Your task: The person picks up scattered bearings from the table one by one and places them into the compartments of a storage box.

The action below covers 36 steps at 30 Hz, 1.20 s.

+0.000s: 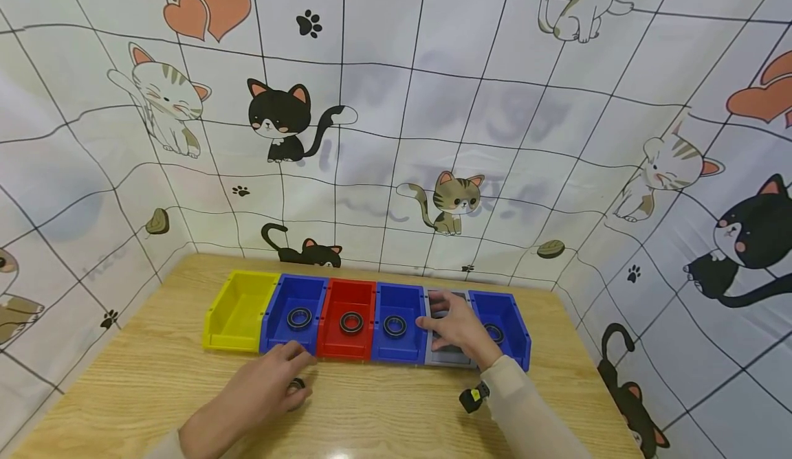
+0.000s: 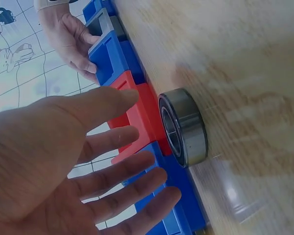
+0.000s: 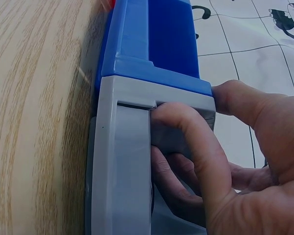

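My left hand [image 1: 265, 382] hovers over the table with fingers loosely extended, close to a ring-shaped ball bearing [image 2: 182, 128] that lies flat on the wood. In the left wrist view the fingers are apart from this bearing. My right hand [image 1: 460, 326] reaches into the grey bin [image 3: 122, 166]. Its fingers bend down inside the bin, and the thumb is by the rim shared with the neighbouring blue bin [image 1: 399, 301]. No object shows between thumb and fingers; the bin's floor is largely hidden. Single bearings lie in the left blue bin [image 1: 300, 308], the red bin [image 1: 350, 290] and the middle blue bin.
The bins stand side by side in a row at the back of the wooden table [image 1: 371, 411]. A yellow bin [image 1: 241, 308] ends the row on the left. The right-end blue bin [image 1: 510, 321] holds a bearing partly behind my wrist. A cat-patterned curtain [image 1: 383, 102] surrounds the table.
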Tool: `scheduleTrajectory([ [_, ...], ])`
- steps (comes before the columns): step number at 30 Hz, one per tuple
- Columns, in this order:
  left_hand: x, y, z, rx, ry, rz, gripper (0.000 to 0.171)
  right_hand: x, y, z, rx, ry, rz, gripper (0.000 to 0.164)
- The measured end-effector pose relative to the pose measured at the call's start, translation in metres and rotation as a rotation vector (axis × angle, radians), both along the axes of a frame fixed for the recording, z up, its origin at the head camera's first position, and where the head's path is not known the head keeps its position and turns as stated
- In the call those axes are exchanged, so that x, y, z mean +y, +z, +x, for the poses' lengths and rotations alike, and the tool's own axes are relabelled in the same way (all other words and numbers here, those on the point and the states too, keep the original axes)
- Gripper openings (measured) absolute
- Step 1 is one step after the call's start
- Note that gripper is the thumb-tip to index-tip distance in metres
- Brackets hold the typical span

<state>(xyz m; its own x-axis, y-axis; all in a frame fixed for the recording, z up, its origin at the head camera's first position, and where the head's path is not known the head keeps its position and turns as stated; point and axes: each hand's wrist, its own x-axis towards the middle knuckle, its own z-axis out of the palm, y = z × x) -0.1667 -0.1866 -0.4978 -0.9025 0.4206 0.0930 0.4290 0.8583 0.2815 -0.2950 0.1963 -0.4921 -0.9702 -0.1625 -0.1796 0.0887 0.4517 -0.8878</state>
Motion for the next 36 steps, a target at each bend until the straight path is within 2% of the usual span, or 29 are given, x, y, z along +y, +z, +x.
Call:
scheduleTrajectory([
  [4,0.0,-0.003,0.001,0.0,-0.023,-0.013,0.044,0.0,0.0,0.0,0.005,0.004,0.001,0.077],
  [11,-0.001,-0.003,0.001,-0.09,-0.01,0.012,0.044,-0.001,-0.001,0.0,0.004,-0.004,0.002,0.077],
  [19,-0.004,-0.006,0.0,-0.147,-0.022,0.028,0.039,0.0,-0.001,0.0,0.005,0.0,0.01,0.078],
  [28,-0.011,-0.009,0.0,-0.113,-0.089,0.028,0.029,0.0,-0.003,0.0,0.006,-0.001,-0.001,0.076],
  [36,-0.012,-0.01,-0.001,-0.102,-0.119,0.037,0.026,0.001,-0.001,0.001,0.004,-0.001,0.004,0.076],
])
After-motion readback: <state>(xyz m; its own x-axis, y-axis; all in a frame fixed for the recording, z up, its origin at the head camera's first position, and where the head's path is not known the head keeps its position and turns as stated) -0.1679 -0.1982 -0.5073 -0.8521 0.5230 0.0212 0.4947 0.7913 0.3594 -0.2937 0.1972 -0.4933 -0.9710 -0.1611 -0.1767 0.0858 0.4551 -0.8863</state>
